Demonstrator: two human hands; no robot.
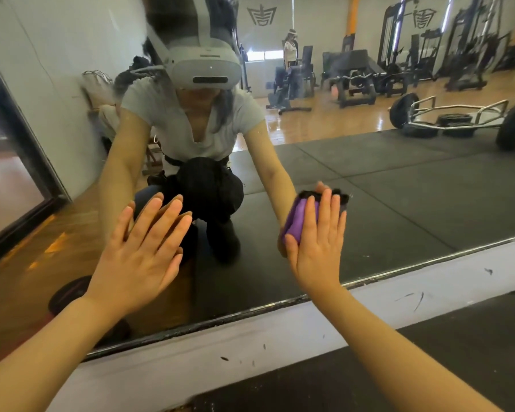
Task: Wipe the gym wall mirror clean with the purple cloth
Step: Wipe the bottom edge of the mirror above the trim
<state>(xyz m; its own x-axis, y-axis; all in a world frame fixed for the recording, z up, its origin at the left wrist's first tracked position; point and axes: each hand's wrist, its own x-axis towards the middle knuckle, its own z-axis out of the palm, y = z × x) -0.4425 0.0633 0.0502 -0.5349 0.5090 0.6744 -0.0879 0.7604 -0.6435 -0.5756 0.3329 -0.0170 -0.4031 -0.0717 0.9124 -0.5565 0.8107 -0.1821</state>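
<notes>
Two bare hands press against a large wall mirror (369,179) in a gym, seen from the person's own head. The left hand (140,251) lies flat on the glass with fingers straight and slightly spread, holding nothing, and meets its own reflection fingertip to fingertip. The right hand (318,245), farther right along the mirror, has straight fingers pushing a purple cloth (298,217) against the glass. The cloth is bunched into a soft, folded wad, bright violet, with a dark, fuzzy edge showing above the fingertips; most of it is hidden under the palm, and only its left side bulges out past the thumb. It sits low on the mirror, a little above the mirror's bottom edge (250,315), a dark strip that runs diagonally across the view. Below that edge is a pale wall band (280,346) with small dark scuffs, then black rubber floor matting (428,352). The mirror reflects a crouching person in a grey top and headset, wooden flooring, black mats, a loaded hex bar (458,117) and weight machines (354,81) behind.
</notes>
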